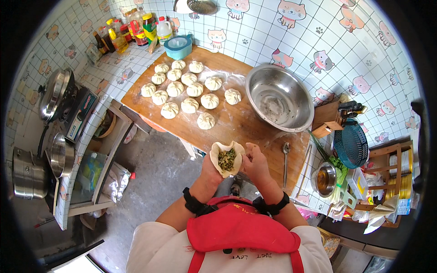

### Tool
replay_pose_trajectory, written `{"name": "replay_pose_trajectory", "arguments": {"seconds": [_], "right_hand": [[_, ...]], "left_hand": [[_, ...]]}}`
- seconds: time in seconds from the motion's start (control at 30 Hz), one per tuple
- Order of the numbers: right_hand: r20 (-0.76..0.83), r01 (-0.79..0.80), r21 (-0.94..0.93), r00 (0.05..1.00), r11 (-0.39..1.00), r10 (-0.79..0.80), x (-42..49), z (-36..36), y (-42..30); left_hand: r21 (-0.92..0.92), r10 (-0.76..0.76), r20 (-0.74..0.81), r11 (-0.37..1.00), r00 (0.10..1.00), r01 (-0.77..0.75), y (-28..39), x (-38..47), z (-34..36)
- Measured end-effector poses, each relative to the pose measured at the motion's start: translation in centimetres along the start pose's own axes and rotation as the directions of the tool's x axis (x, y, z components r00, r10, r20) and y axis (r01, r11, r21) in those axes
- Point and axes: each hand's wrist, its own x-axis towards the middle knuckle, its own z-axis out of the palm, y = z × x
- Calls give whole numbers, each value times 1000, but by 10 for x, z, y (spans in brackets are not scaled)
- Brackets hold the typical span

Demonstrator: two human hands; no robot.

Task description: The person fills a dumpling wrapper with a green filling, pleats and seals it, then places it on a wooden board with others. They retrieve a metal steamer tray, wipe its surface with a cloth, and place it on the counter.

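A round dough wrapper (238, 149) rests cupped in my left hand (209, 172), its rim uneven and its middle still uncovered. Inside it lies a chopped green and brown filling (226, 160). At the wrapper's right edge, the bent fingers and thumb of my right hand (256, 163) pinch the dough. Several pleated buns (194, 89) sit in loose rows on the floured wooden board (225, 133) beyond my hands. A large steel basin (273, 99) stands at the board's far right, with only specks of residue inside.
A metal spoon (285, 163) lies on the board at right, near a wooden knife block (324, 117). Further right are a small steel bowl of liquid (324, 179) and a teal basket (351, 145). A blue lidded container (178, 47) and several bottles (136, 32) stand at back left.
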Motion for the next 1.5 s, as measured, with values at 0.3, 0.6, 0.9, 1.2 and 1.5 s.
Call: {"name": "replay_pose_trajectory", "arguments": {"seconds": [0.3, 0.6, 0.9, 1.2, 1.5], "right_hand": [[23, 202, -247, 979, 948, -203, 2, 0, 1], [-60, 102, -185, 992, 977, -115, 5, 0, 9], [170, 208, -360, 973, 909, -156, 5, -6, 5], [226, -192, 37, 957, 981, 179, 13, -11, 10], [175, -280, 127, 951, 952, 257, 7, -11, 22]], "left_hand": [[81, -65, 19, 995, 998, 63, -5, 4, -7], [87, -104, -61, 990, 993, 109, -6, 5, 2], [74, -68, -146, 994, 987, 79, -10, 10, -11], [126, -111, 93, 987, 989, 99, -10, 7, -18], [123, -183, -118, 973, 976, 197, -3, 6, -9]]}}
